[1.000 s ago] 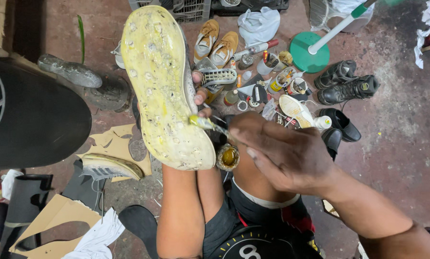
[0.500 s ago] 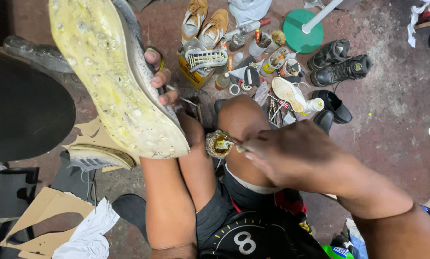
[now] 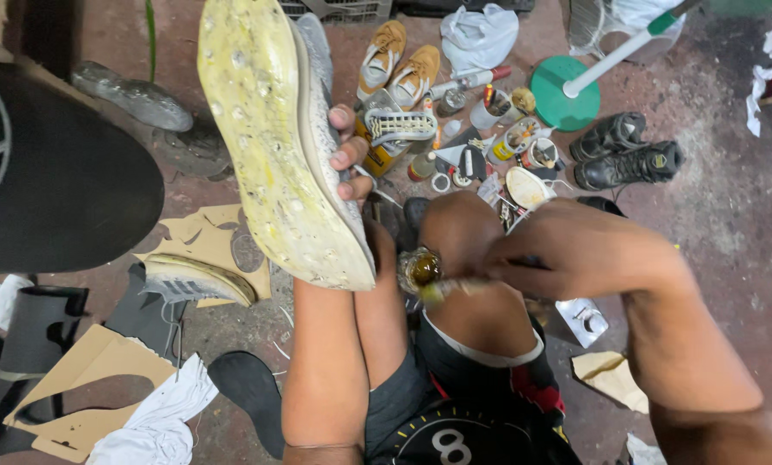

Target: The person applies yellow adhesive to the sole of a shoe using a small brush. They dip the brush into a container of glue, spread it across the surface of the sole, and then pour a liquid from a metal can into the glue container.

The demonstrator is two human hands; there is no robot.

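Note:
My left hand [image 3: 349,151] grips a shoe [image 3: 278,138] from behind, holding it up with its pale yellow, glue-stained sole facing me; only my fingertips show past its edge. My right hand [image 3: 575,254] is closed on a small brush [image 3: 442,288] whose tip sits at the mouth of a small open jar of amber glue [image 3: 420,269]. The jar stands between my knees, just below the shoe's heel end. My bare legs and dark shorts fill the lower middle of the view.
On the floor ahead lie tan sneakers [image 3: 399,65], black shoes [image 3: 627,151], tins and bottles, a green round base with a white pole [image 3: 567,95] and a white bag [image 3: 481,34]. At left are cardboard cutouts [image 3: 93,392], a loose sole [image 3: 197,280] and a black cap brim [image 3: 59,181].
My right hand has come down from the shoe's sole to the glue jar between my knees, taking the brush with it. The shoe has lifted and tilted up to the left.

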